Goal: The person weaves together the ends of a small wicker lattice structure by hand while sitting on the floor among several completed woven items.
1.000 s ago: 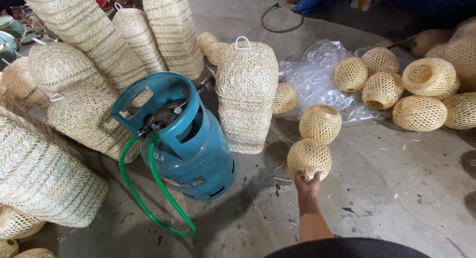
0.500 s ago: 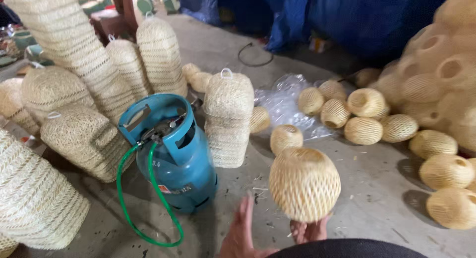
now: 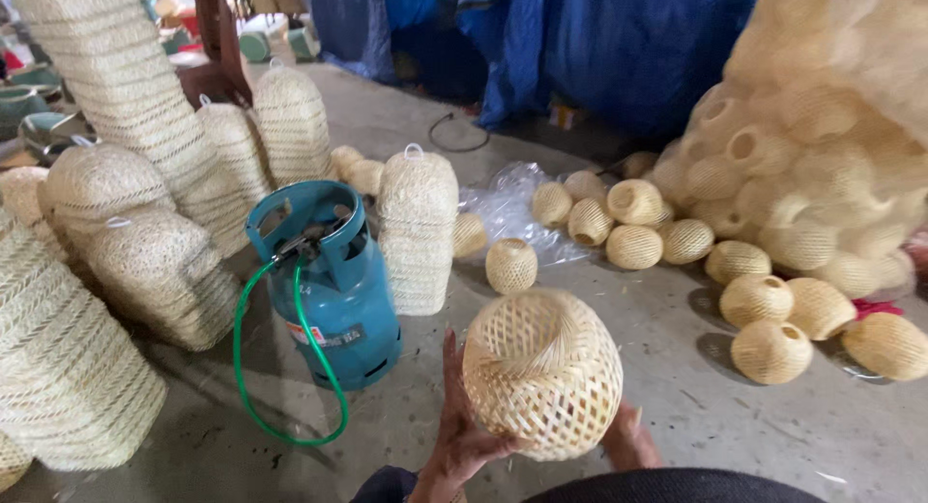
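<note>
You're holding a round woven bamboo ball (image 3: 542, 373) at 6 o'clock in the frame, low centre, lifted off the concrete floor (image 3: 677, 406) with its open mouth tilted up toward 11 o'clock. Your left hand (image 3: 462, 428) cups its left side, fingers spread and pressed against the weave, thumb pointing up along the edge. Your right hand (image 3: 630, 437) supports it from the lower right, mostly hidden behind the ball, so both hands are clamped on it, one each side

At 9 o'clock from the ball stands a teal gas cylinder (image 3: 333, 290), upright, with a green hose (image 3: 290, 387) looping from its top down to the floor and back. Just beside it at 12 o'clock from the ball is a tall woven cover with a wire loop (image 3: 417, 228), upright. A single small woven ball (image 3: 510, 265) sits on the floor just past it, apart from yours

Far left, 9 to 10 o'clock: stacks of nested woven shades (image 3: 116, 107), some leaning. At 1 to 3 o'clock: loose woven balls (image 3: 764, 305) scattered on the floor, and behind them a big heap of the same (image 3: 831, 145). A clear plastic sheet (image 3: 507, 208) lies under a few at 1 o'clock. Blue tarp (image 3: 619, 49) hangs at 12 o'clock, back of the scene
</note>
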